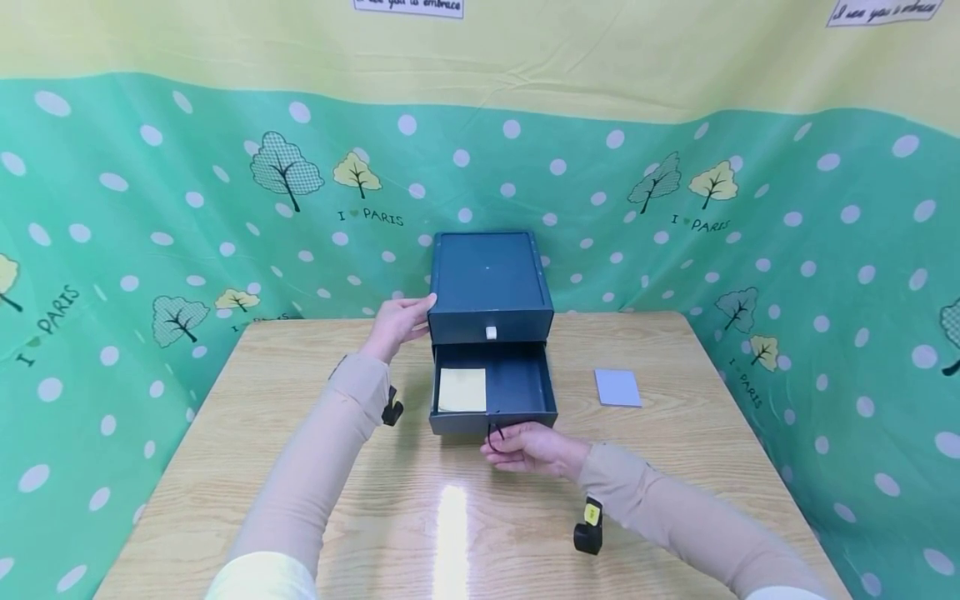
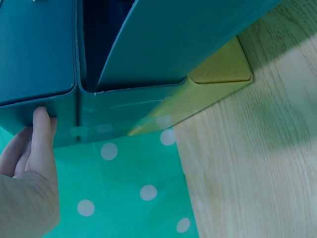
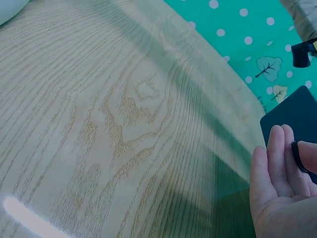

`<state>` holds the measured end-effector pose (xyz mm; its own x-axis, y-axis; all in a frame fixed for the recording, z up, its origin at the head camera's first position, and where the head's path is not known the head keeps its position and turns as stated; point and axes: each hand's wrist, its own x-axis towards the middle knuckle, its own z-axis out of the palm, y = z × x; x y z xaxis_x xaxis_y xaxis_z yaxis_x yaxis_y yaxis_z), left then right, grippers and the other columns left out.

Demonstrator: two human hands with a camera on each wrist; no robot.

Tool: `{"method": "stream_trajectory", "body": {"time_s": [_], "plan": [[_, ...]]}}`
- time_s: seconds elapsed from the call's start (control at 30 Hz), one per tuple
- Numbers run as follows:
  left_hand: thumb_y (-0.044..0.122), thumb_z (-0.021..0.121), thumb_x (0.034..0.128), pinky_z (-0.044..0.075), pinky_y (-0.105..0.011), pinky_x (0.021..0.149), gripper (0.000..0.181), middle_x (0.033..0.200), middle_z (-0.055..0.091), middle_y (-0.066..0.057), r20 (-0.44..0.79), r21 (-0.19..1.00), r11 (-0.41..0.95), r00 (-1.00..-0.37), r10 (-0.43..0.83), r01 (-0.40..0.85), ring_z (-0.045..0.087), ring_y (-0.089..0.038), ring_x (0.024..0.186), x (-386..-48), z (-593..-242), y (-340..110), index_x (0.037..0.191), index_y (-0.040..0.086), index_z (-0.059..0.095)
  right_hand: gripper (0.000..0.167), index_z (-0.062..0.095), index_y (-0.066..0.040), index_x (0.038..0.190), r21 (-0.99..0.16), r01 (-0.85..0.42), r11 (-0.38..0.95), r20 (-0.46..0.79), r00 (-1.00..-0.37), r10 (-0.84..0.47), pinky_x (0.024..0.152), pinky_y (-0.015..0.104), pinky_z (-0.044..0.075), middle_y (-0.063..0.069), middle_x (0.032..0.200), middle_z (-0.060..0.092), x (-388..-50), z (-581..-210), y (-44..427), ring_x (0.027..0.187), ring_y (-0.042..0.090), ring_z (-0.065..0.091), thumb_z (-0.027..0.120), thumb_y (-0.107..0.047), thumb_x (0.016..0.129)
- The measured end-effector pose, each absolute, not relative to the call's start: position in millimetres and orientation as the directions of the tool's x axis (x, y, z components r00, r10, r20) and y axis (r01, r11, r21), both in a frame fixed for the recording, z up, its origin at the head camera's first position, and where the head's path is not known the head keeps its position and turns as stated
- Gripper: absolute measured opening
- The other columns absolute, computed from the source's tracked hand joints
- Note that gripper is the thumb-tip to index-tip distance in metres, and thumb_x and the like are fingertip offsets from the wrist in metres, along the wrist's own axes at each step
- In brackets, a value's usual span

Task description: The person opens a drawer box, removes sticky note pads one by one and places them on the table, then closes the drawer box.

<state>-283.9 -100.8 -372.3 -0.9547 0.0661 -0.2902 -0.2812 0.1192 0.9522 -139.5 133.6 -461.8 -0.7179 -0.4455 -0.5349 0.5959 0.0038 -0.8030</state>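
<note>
A dark blue drawer cabinet [image 1: 491, 271] stands at the back of the table, its upper drawer closed with a white knob [image 1: 491, 332]. Below that, the lower drawer [image 1: 522, 387] is pulled out, and a pale yellow notepad [image 1: 461, 390] lies in its left part. My left hand [image 1: 397, 325] touches the cabinet's left side with fingers extended, as the left wrist view also shows. At the drawer's front, my right hand [image 1: 534, 450] pinches a black loop pull [image 3: 297, 156] between thumb and fingers, palm up.
A lilac notepad [image 1: 618, 388] lies on the wooden table [image 1: 420, 517] to the cabinet's right. In the left wrist view, a yellow section [image 2: 223, 64] shows beneath the open drawer. Green dotted cloth [image 1: 525, 183] hangs behind and at both sides.
</note>
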Motion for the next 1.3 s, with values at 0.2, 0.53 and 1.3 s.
{"method": "stream_trajectory", "body": {"time_s": [0.2, 0.53, 1.3], "plan": [[0.034, 0.062, 0.0920, 0.049, -0.037, 0.101, 0.055, 0.142, 0.047, -0.016, -0.285, 0.953, 0.122, -0.956, 0.063, -0.276, 0.050, -0.031, 0.127, -284, -373, -100, 0.134, -0.001, 0.051, 0.034, 0.048, 0.013, 0.127, -0.798, 0.603, -0.004, -0.540, -0.717, -0.440, 0.104, 0.044, 0.044, 0.016, 0.110, 0.069, -136, -462, 133, 0.102, 0.022, 0.067, 0.048, -0.001, 0.096], [0.034, 0.062, 0.0918, 0.049, -0.037, 0.101, 0.054, 0.143, 0.046, -0.015, -0.295, 0.950, 0.125, -0.954, 0.058, -0.286, 0.049, -0.031, 0.127, -285, -374, -101, 0.134, 0.001, 0.051, 0.033, 0.047, 0.014, 0.126, -0.802, 0.597, -0.003, -0.530, -0.715, -0.456, 0.106, 0.046, 0.041, 0.022, 0.118, 0.064, -132, -463, 133, 0.101, 0.020, 0.067, 0.047, -0.001, 0.097], [0.034, 0.063, 0.0910, 0.045, -0.041, 0.106, 0.059, 0.145, 0.042, -0.017, -0.298, 0.952, 0.102, -0.952, 0.072, -0.290, 0.046, -0.032, 0.130, -285, -372, -101, 0.136, -0.001, 0.047, 0.018, 0.061, 0.006, 0.109, -0.804, 0.595, 0.025, -0.535, -0.703, -0.468, 0.100, 0.042, 0.049, 0.009, 0.097, 0.072, -126, -460, 141, 0.085, 0.012, 0.069, 0.051, 0.001, 0.095]]}}
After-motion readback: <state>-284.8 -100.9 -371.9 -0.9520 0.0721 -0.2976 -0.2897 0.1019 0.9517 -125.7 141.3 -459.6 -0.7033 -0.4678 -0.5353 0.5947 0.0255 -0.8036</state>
